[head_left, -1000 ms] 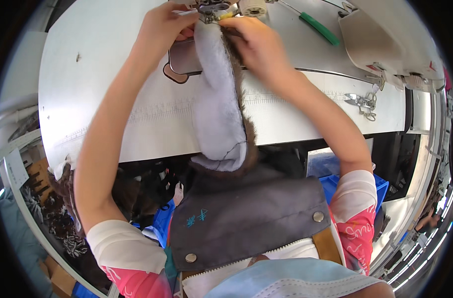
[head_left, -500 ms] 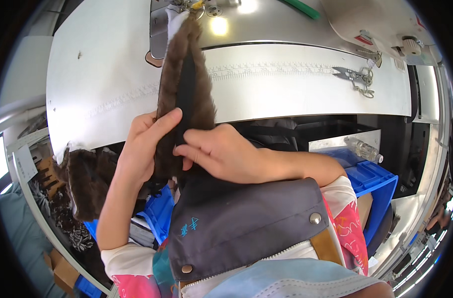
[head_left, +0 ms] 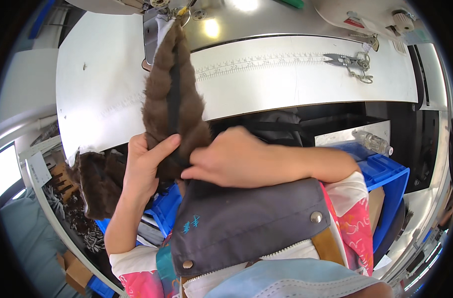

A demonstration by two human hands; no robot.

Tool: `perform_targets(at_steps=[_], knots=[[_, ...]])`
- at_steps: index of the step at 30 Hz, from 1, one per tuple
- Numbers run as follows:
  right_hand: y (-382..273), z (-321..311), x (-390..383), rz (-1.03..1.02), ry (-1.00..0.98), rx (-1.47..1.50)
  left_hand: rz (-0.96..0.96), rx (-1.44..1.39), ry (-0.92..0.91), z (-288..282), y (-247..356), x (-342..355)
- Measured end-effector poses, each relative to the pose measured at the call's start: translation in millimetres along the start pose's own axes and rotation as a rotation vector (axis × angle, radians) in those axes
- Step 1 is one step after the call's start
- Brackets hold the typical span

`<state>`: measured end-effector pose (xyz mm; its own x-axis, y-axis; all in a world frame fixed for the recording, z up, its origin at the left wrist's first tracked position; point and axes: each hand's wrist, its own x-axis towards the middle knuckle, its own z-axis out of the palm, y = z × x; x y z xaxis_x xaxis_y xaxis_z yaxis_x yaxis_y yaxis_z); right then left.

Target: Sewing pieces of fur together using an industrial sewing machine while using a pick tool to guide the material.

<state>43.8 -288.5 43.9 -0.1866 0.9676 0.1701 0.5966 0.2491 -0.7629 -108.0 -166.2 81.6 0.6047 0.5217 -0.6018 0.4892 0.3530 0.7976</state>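
A long strip of brown fur [head_left: 157, 97] runs from the sewing machine's needle area [head_left: 179, 14] down over the table edge toward my body. Along its middle lies a black band [head_left: 174, 94], with fur on both sides and a bit of white material at the far left end. My left hand [head_left: 148, 161] grips the near left part, its thumb pressed on top by the band. Close beside it, my right hand [head_left: 231, 159] pinches the near right part with bent fingers. The fingertips' exact hold is partly hidden in the fur.
Thread snips [head_left: 348, 61] lie on the white table [head_left: 296, 89] beside a printed ruler scale [head_left: 256, 63]. A green object [head_left: 292, 3] rests on the metal machine bed [head_left: 266, 25]. More brown fur [head_left: 101, 186] hangs at left. A blue bin [head_left: 394, 186] and clear bottle [head_left: 373, 142] are at right.
The fur has spread wider and the black band shows narrower between its sides. Both hands sit slightly lower along the strip, still gripping it. The whole view has shifted a little.
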Motion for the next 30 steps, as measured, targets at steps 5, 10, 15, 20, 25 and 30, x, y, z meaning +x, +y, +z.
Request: perform_targets(at_steps=[5,10,15,20,25,30], knots=[[95.7,-59.9,42.1,0.561,0.519,0.969,-0.017,-0.279,0.030,8.4,35.2,-16.5],[112.3,-61.4,99.9,0.727,0.140,1.253,-0.069,-0.285,-0.066,1.7,29.0,-17.3],[104.6,-48.2,107.5,0.718,0.160,1.296,-0.089,-0.388,-0.126,-7.2,12.7,-14.1],[68.2,-20.1,92.0,0.816,0.302,1.312,-0.142,-0.381,-0.192,-4.8,3.5,-4.9],[11.4,21.0,40.6,0.888,0.254,1.376,-0.243,-0.336,-0.208,-5.4,-16.3,-9.1],[9.9,55.6,21.8,0.674,0.382,1.480,-0.086,0.388,-0.243,-9.1,-26.6,-1.4]])
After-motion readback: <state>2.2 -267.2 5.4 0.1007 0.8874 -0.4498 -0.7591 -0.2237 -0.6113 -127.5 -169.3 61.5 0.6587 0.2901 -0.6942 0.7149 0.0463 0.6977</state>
